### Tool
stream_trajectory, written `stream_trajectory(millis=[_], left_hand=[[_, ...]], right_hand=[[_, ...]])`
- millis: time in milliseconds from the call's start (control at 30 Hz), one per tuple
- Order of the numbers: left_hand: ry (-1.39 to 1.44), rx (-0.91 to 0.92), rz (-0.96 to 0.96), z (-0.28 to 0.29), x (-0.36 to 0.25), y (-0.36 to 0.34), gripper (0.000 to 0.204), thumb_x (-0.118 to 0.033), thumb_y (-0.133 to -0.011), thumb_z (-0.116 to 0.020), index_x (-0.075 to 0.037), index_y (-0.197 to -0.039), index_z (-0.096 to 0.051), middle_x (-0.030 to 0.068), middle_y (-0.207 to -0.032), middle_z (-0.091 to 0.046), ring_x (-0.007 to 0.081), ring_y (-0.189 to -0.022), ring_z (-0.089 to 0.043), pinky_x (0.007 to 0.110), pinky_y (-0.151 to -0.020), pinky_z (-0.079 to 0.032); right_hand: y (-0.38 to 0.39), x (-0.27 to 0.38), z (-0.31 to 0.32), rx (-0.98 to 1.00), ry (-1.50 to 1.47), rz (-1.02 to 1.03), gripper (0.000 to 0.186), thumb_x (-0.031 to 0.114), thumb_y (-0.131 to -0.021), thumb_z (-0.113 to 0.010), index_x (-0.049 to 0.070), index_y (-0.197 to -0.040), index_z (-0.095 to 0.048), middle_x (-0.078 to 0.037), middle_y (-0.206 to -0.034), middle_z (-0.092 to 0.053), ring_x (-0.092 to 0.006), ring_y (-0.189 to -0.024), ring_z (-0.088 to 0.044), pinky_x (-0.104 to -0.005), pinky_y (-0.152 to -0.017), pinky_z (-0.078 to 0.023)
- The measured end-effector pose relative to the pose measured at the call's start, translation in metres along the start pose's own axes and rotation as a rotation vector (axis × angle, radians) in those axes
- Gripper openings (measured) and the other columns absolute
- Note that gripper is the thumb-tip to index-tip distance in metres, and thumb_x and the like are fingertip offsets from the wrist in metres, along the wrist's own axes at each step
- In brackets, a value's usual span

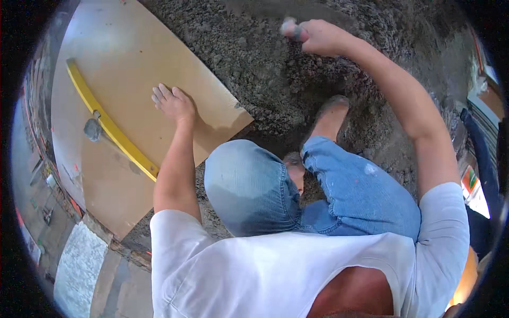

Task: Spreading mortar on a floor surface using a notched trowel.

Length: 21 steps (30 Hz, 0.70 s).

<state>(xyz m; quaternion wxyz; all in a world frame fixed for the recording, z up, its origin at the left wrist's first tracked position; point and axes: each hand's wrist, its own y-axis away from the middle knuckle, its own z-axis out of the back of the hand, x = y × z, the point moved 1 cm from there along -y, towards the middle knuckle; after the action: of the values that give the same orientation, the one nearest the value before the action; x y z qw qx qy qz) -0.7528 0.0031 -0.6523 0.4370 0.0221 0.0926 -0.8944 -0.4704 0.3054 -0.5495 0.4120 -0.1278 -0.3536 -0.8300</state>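
My left hand [175, 105] lies with fingers spread on a large beige tile [138, 58], which rests at the left. A curved-looking yellow bar, likely a level [127, 142], lies across that tile, beside a grey round object [93, 128] too unclear to name. My right hand [323, 38] is raised at the top centre, closed round a short tool [293, 31] with pinkish and pale parts, over rough, damp grey mortar [249, 58]. The tool's working end is blurred.
My bare foot [331, 114] and bent jeans-clad legs [366, 185] occupy the middle. Pale slabs [79, 265] lie at the lower left, past the tile's edge. At the right edge are stacked boards [485, 106] and a dark, elongated shape [477, 159] I cannot make out.
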Motion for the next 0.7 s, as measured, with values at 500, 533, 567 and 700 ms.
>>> stream_trajectory(millis=[500, 533, 567, 700], left_hand=[[0.013, 0.318, -0.353, 0.028, -0.081, 0.068, 0.066, -0.035, -0.084, -0.056, 0.003, -0.134, -0.036, 0.0259, -0.142, -0.030, 0.0440, -0.134, -0.022, 0.051, -0.110, -0.018], [0.167, 0.408, -0.482, 0.039, -0.099, 0.091, 0.067, -0.032, -0.081, -0.061, 0.003, -0.133, -0.038, 0.0259, -0.142, -0.031, 0.0440, -0.133, -0.023, 0.051, -0.110, -0.019], [0.330, 0.495, -0.614, 0.050, -0.110, 0.110, 0.069, -0.030, -0.077, -0.066, 0.002, -0.132, -0.039, 0.0259, -0.141, -0.032, 0.0440, -0.133, -0.024, 0.051, -0.110, -0.019], [0.369, 0.365, -0.654, 0.048, -0.079, 0.089, 0.046, -0.014, -0.079, -0.057, 0.002, -0.121, -0.047, 0.0265, -0.132, -0.041, 0.0432, -0.126, -0.034, 0.052, -0.107, -0.025]], right_hand=[[0.054, 0.023, 0.012, 0.131, 0.098, -0.009, 0.017, 0.013, -0.068, -0.058, 0.003, -0.083, -0.058, -0.021, -0.079, -0.062, -0.0402, -0.080, -0.060, -0.0469, -0.069, -0.048], [0.042, 0.029, 0.009, 0.062, 0.030, 0.038, 0.017, 0.013, -0.068, -0.058, 0.002, -0.082, -0.058, -0.021, -0.079, -0.062, -0.0404, -0.079, -0.060, -0.0467, -0.069, -0.048], [0.036, 0.033, 0.002, 0.089, -0.013, 0.052, 0.017, 0.013, -0.068, -0.057, 0.002, -0.082, -0.058, -0.022, -0.078, -0.062, -0.0409, -0.078, -0.060, -0.0469, -0.068, -0.048], [0.063, 0.013, -0.019, 0.294, 0.106, -0.013, 0.015, 0.013, -0.067, -0.056, 0.006, -0.080, -0.059, -0.019, -0.077, -0.063, -0.0388, -0.078, -0.061, -0.0471, -0.069, -0.049]])
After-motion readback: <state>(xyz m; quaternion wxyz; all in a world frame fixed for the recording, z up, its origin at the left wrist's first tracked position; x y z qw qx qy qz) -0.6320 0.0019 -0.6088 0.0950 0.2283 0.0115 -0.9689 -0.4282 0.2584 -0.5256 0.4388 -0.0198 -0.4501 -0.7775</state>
